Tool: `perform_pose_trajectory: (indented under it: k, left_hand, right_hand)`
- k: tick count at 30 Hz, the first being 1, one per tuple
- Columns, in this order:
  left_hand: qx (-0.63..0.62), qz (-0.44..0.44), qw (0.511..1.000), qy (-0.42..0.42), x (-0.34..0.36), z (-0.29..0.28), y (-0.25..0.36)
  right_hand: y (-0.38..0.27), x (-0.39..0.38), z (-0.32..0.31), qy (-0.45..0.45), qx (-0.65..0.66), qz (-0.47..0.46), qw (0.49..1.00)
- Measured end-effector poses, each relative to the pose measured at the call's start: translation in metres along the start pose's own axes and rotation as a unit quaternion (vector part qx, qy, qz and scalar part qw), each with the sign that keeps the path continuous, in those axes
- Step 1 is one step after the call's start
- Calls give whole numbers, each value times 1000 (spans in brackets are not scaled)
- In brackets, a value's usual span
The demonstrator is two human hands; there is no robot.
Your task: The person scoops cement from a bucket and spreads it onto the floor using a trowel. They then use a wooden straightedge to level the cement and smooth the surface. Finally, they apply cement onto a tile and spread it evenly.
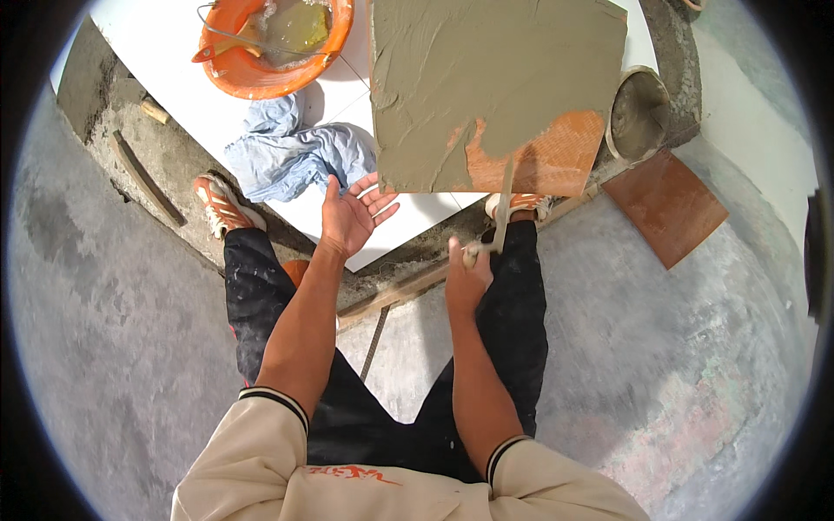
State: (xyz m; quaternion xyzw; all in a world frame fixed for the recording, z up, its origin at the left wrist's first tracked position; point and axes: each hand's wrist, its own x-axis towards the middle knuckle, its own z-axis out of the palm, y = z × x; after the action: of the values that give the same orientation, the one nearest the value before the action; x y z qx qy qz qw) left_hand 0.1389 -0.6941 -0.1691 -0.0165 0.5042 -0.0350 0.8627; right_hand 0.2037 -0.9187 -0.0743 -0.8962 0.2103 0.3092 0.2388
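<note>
My right hand (469,276) is closed around the handle of a trowel. The trowel's narrow blade (504,204) is seen nearly edge-on, its tip over the near edge of a large terracotta tile (556,156). Wet grey mortar (495,78) coats most of that tile, while the near right part shows bare orange. My left hand (349,217) is open, palm up with fingers spread, by the tile's near left corner; whether the fingertips touch it I cannot tell. A crumpled light blue cloth (295,152) lies just beyond that hand.
An orange basin (228,74) with water, a yellow sponge (306,26) and a brush (243,39) stands far left on white tiles (165,65). To the right are a mortar bucket (638,113) and a loose terracotta tile (667,208). A wooden strip (404,293) edges the step.
</note>
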Motion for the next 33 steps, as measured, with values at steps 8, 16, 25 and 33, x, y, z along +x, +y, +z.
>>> perform_pose_trajectory:
  k: [8,16,25,33]
  left_hand:
    - [6,-10,999,-42,20,-6,3]
    - [13,-31,999,-40,28,3,7]
    - [82,-22,996,16,26,13,18]
    - [100,7,995,31,6,-8,21]
  right_hand:
    - [49,90,136,87,-74,-188,976]
    - [133,49,172,30,-156,-222,962]
    - [106,-107,67,61,102,220,968]
    - [-15,48,-130,82,-54,-218,971]
